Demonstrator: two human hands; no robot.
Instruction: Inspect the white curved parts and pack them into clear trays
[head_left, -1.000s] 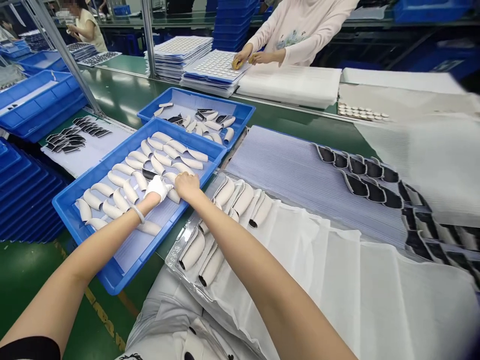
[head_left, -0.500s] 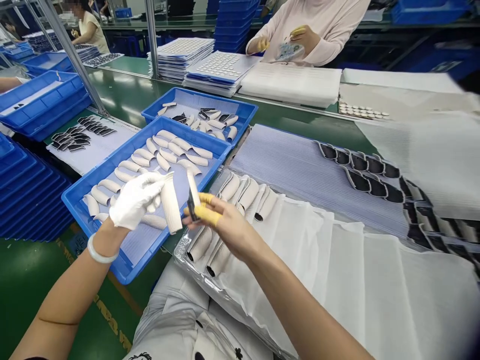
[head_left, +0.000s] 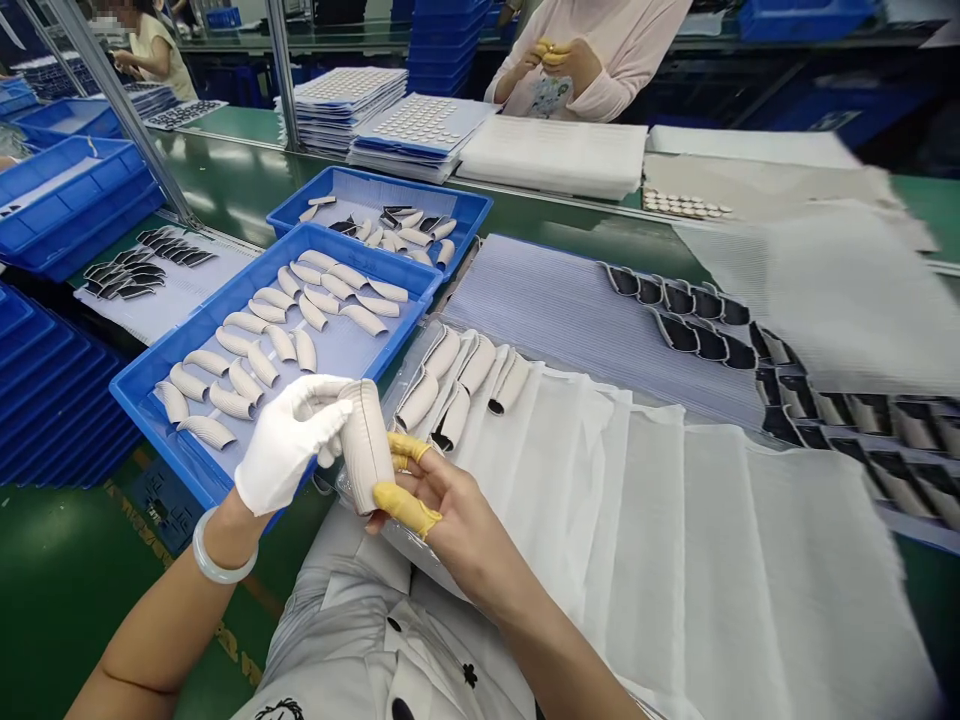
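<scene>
Between my hands is a curved cream ribbed piece (head_left: 366,445), upright, with a dark seam line along its length. My left hand (head_left: 289,440), in a white glove, pinches its upper end. With yellow finger cots on the thumb and a finger, my right hand (head_left: 431,500) grips the lower end from the right. Whether a second piece lies behind it is hidden. Similar cream pieces lie in rows in the blue tray (head_left: 161,440) to the left. More of them, with dark insides, rest on the white pleated sheet (head_left: 562,450) just right of my hands.
Dark-lined pieces (head_left: 697,330) stand in rows on a lilac ribbed mat (head_left: 532,290). Behind sits a second blue tray (head_left: 281,215) of mixed pieces. Blue trays (head_left: 52,400) are stacked at left. A metal post (head_left: 281,75) rises beyond, and a co-worker (head_left: 592,60) works across the bench.
The separate dark-edged piece in my right hand no longer shows apart. Both hands now meet on one cream piece, lower and nearer to me. The view has shifted slightly.
</scene>
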